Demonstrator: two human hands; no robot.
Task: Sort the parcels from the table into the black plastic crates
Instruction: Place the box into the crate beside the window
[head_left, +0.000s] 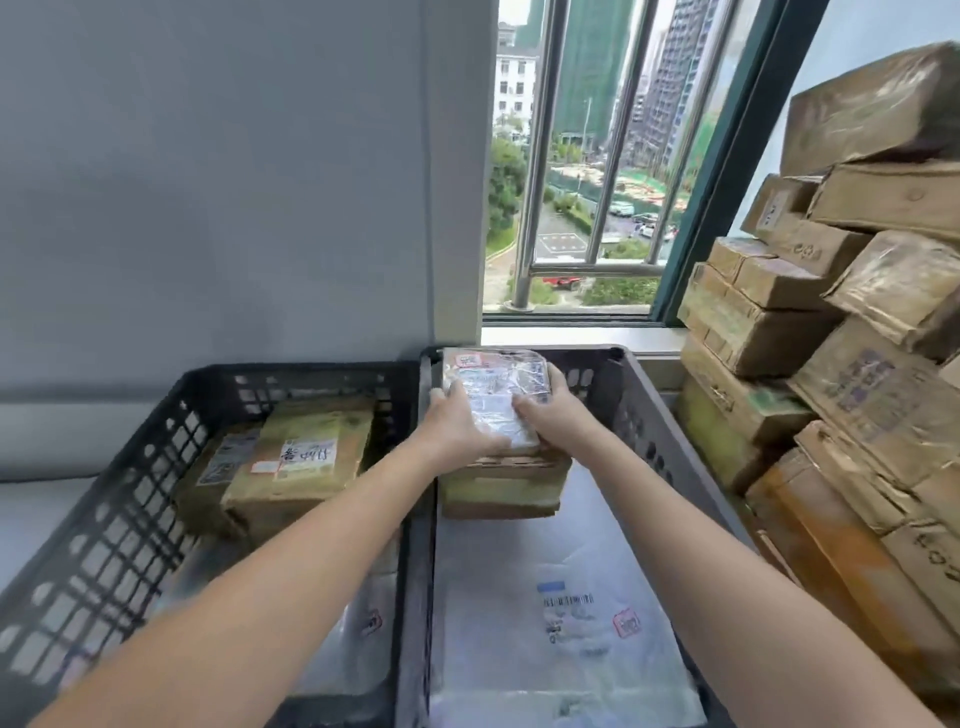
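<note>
- left hand (460, 418) and right hand (553, 415) curl their fingers round the sides of the clear-wrapped parcel (491, 382).
- it rests on a cardboard box (504, 486) at the far end of the right crate (654, 410).
- best to square it on the box before letting go.

Grey wall (208, 182) on the left and middle. Window (613, 249) to its right, dark green frame (727, 171), upright metal bars (537, 156), pale sill (571, 338) below. Outside: high-rise blocks (592, 67), white building (514, 78), trees (504, 176), wet road (558, 228), parked cars (621, 208), one red car (561, 281) near the bottom rail.
</note>
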